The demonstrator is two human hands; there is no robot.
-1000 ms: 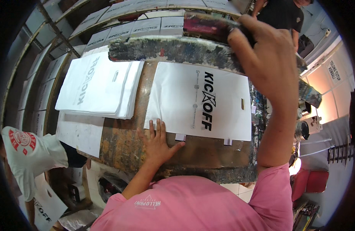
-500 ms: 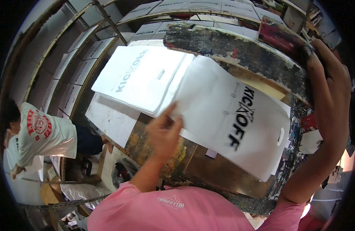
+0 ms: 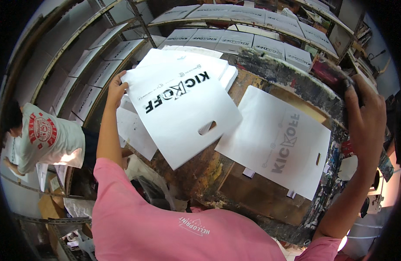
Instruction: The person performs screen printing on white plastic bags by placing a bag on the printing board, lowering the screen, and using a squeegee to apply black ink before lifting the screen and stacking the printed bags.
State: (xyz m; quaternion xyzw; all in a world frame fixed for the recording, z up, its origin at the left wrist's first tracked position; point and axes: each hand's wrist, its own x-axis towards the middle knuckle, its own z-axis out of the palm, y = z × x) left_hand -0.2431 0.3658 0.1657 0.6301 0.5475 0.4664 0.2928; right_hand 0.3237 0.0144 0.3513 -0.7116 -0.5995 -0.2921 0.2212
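Note:
My left hand [image 3: 117,90] pinches the corner of a white flat bag [image 3: 187,117] with black lettering and a die-cut handle slot. The bag hangs at a slant above a stack of white bags [image 3: 229,77], hiding most of it. To the right, a second white bag [image 3: 291,150] lies flat on the printing board, its slot toward the right; faint grey lettering shows on it. My right hand [image 3: 366,106] is closed on the end of a red and dark paint-stained bar [image 3: 331,74], beside a long paint-crusted frame edge [image 3: 291,80].
Racks [image 3: 235,37] holding rows of printed white bags stand along the far side and left. A co-worker in a white shirt [image 3: 52,137] stands at the left by a rack. The worktable [image 3: 200,174] is stained with paint. A plastic sack [image 3: 152,182] sits below its left edge.
My left hand has carried the printed bag from the board leftward over the stack. The bag lying beneath it on the board is now uncovered. My right hand keeps its hold on the bar.

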